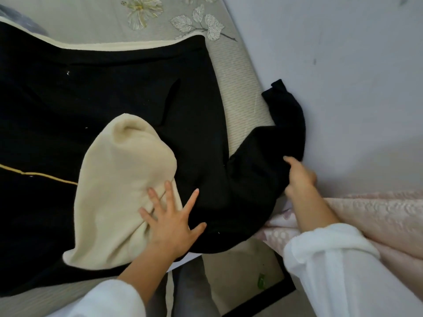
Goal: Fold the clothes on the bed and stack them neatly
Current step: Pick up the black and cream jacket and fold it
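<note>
At the bed's near edge the left grip (pixel 170 227) lies flat, fingers spread and straight, pressing the base of the hood (pixel 128 179) where cream fleece meets black cloth. The hood is turned lining-up: thick, soft and pile-faced, puffed into a rounded pouch, so it will likely spring up unless smoothed and held down. By the bed's right edge the right grip (pixel 299 177), blurred, looks closed on the sleeve (pixel 263 156), which bends up against the wall (pixel 343 65) with its cuff farthest away. The sleeve is limp, matte and bulky; taking it near the elbow fold, as here, should let it swing over the body in one piece. The jacket (pixel 114 99) spreads across most of the bed, black outside with a cream lining showing along its far hem and a thin yellow stripe (pixel 45 176) at the left. It looks heavy for cloth, not slippery, and apt to hold a fold. A pink quilted cover (pixel 377 213) sits at the near right corner. Beyond lies the bed (pixel 91 24) in ribbed grey with embroidered flowers.
</note>
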### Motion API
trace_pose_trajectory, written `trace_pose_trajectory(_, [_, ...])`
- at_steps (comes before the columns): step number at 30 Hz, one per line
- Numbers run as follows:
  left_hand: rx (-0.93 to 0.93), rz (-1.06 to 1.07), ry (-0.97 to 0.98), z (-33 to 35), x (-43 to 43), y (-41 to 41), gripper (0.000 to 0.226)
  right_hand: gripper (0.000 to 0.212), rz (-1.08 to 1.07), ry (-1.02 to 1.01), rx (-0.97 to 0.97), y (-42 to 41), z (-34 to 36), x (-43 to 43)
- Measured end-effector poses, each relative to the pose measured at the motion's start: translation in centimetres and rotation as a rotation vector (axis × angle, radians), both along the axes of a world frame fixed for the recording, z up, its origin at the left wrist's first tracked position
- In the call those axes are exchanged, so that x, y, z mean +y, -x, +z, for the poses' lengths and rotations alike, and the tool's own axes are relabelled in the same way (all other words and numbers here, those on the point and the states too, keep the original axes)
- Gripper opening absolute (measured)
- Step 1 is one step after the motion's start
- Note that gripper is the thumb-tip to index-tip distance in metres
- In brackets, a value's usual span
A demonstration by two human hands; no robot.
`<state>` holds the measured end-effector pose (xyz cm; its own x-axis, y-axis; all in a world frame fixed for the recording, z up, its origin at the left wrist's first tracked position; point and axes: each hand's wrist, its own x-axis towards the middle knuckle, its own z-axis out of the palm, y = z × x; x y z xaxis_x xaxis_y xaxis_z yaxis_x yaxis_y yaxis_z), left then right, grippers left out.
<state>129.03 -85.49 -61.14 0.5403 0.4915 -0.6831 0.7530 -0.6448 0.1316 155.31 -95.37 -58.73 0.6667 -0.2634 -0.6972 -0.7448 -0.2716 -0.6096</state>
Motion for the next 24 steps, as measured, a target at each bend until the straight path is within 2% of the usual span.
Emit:
trace_pose_trajectory(2, [0.011, 0.027, 0.02, 0.6, 0.1, -0.7, 0.075, 0.033, 0.034, -0.315, 0.132, -0.5, 2.7, 0.1])
trace_pose_trajectory(3, [-0.012, 0.048, 0.043, 1.1, -0.1, -1.2, 0.072, 0.026, 0.022, -0.403, 0.162, -0.3, 4.3, 0.0])
trace_pose_trajectory(6, [-0.177, 0.071, 0.207, 2.7, -1.7, -2.8, 0.066, 0.021, 0.007, -0.601, 0.128, 1.8, 10.0, -0.2])
trace_pose_trajectory(7, [-0.207, 0.058, 0.259, 3.2, -2.4, -3.3, 0.067, 0.009, 0.01, -0.6, 0.054, 2.8, 11.4, -0.4])
trace_pose_trajectory(8, [-0.214, 0.05, 0.294, 3.5, -3.0, -3.6, 0.068, 0.012, 0.052, -0.585, -0.037, 3.8, 12.9, -0.1])
trace_pose_trajectory(10, [-0.203, 0.061, 0.326, 3.6, -3.3, -4.0, 0.067, 0.032, 0.043, -0.549, -0.042, 5.9, 13.7, 0.5])
trace_pose_trajectory(12, [-0.19, 0.054, 0.345, 3.5, -2.6, -3.8, 0.067, 0.025, 0.049, -0.525, -0.055, 7.1, 13.2, 1.4])
trace_pose_trajectory(13, [-0.188, 0.035, 0.353, 3.6, -2.1, -3.5, 0.066, 0.015, 0.02, -0.5, -0.041, 7.3, 12.1, 1.8])
trace_pose_trajectory(14, [-0.19, 0.01, 0.361, 3.6, -1.7, -3.2, 0.066, 0.004, -0.092, -0.556, 0.057, 7.4, 11.4, 2.6])
trace_pose_trajectory(15, [-0.189, -0.021, 0.372, 3.6, -1.3, -2.8, 0.066, 0.01, -0.277, -0.657, 0.187, 7.1, 10.5, 3.2])
trace_pose_trajectory(16, [-0.184, -0.054, 0.384, 3.6, -1.0, -2.5, 0.067, 0.02, -0.376, -0.718, 0.232, 6.9, 10.1, 3.7])
trace_pose_trajectory(17, [-0.177, -0.081, 0.397, 3.6, -0.7, -2.3, 0.067, 0.026, -0.348, -0.71, 0.211, 6.6, 10.1, 4.1])
trace_pose_trajectory(20, [-0.172, -0.092, 0.424, 3.4, -0.6, -2.3, 0.07, 0.038, -0.064, -0.682, 0.018, 5.5, 12.3, 5.1])
trace_pose_trajectory(22, [-0.18, -0.08, 0.434, 3.3, -1.0, -2.6, 0.073, 0.019, 0.086, -0.648, -0.284, 5.2, 14.7, 6.9])
trace_pose_trajectory(23, [-0.188, -0.075, 0.441, 3.3, -1.1, -2.6, 0.075, 0.02, 0.188, -0.587, -0.445, 5.3, 15.5, 8.5])
trace_pose_trajectory(24, [-0.203, -0.067, 0.449, 3.4, -1.1, -2.5, 0.076, 0.033, 0.309, -0.519, -0.561, 5.6, 15.9, 10.6])
